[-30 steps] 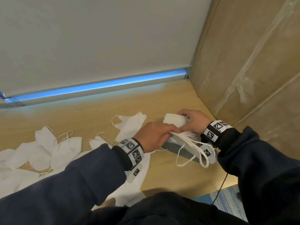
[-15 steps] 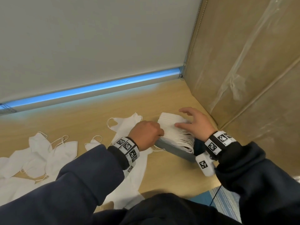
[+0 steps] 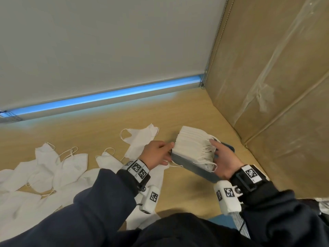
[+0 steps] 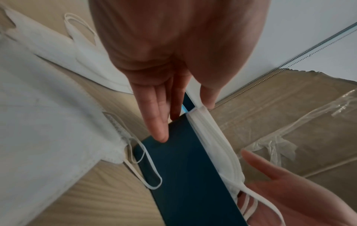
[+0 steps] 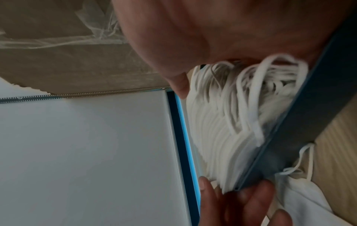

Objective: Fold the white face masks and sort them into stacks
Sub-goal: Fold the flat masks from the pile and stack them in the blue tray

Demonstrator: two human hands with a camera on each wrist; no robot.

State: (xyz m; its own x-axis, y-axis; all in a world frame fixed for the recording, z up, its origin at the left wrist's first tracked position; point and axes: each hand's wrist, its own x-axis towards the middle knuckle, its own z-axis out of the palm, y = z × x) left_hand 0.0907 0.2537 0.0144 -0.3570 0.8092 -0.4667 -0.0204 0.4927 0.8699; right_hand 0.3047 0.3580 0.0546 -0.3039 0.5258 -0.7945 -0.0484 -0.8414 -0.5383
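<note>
A thick stack of folded white masks [image 3: 192, 141] stands on edge in a dark blue tray [image 3: 192, 166] that is tilted on the wooden table [image 3: 92, 132]. My left hand [image 3: 156, 154] grips the tray's left end, with the fingers [image 4: 156, 122] flat on the tray's dark outer wall [image 4: 185, 168] and the thumb on the stack [image 4: 214, 137]. My right hand [image 3: 224, 157] lies against the right end, where the ear loops [image 5: 241, 94] bunch against its palm; one finger rests on the stack and the others are hidden.
Several unfolded white masks [image 3: 71, 163] lie spread over the table to the left, one [image 3: 140, 138] just behind my left hand. A tall taped cardboard box [image 3: 267, 86] walls off the right side. A grey roller blind [image 3: 106, 50] closes the back.
My right hand has come off the top of the stack to its loop end. My left hand has drawn back to the tray's left end. The loose ear loops are gathered in.
</note>
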